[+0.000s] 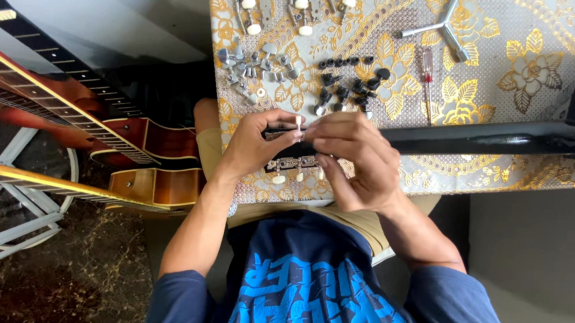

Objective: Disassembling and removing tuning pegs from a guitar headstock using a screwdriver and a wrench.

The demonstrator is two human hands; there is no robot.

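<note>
Gold-flowered tablecloth (pixel 555 57) bears one screwdriver (pixel 427 77); left hand (pixel 255 143) and right hand (pixel 356 158) both pinch one black headstock (pixel 294 150).

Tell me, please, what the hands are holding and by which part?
Both hands, left and right, grip the black guitar headstock fitted with cream-knobbed tuners, at its end; the left fingertips pinch one tuner peg.

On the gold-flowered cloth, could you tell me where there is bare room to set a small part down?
The tablecloth is bare on its right side, between the three-armed wrench and red screwdriver and the black guitar neck. It is crowded ahead of both hands: silver tuners, black pegs and white-knobbed tuner strips.
</note>
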